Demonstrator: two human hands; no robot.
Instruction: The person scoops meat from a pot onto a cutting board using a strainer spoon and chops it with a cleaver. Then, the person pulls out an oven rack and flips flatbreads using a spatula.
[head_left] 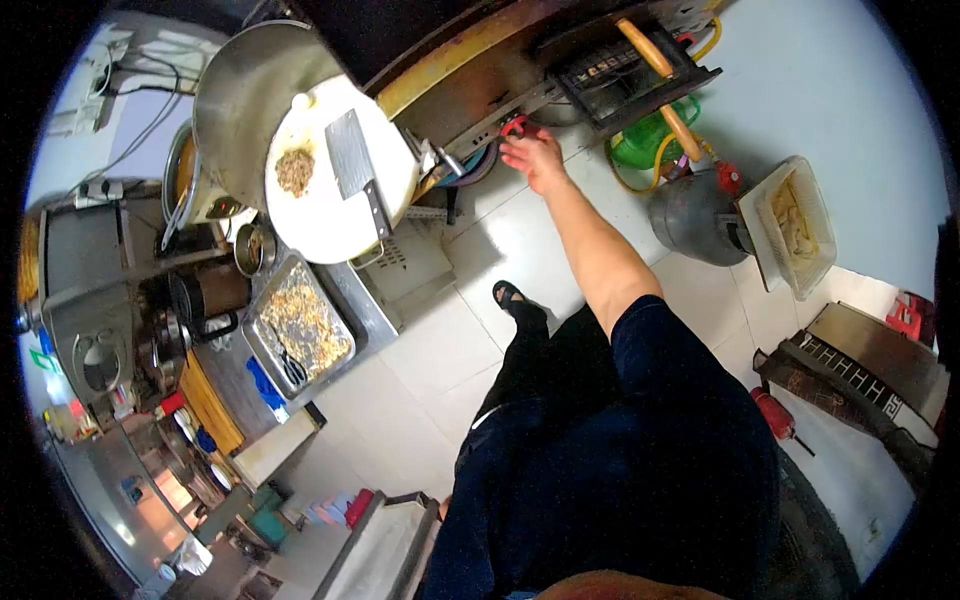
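My right hand (535,158) reaches out at the front of the stove (485,130), low down. Its fingers are bent at a small red handle (513,126) there, and they partly hide it. Of my left hand only a sliver of skin (444,508) shows beside my dark shirt, at a grey-topped surface (385,545); its fingers are hidden. To the left of the stove, a cleaver (350,160) lies on a round white chopping board (330,225), next to a small heap of minced food (295,171).
A metal tray (345,350) of chopped food with scissors (291,368) stands on the left counter. A grey gas cylinder (695,220) with a yellow hose and a plastic tub (800,230) are at the right. A large metal pot (235,100) stands behind the board.
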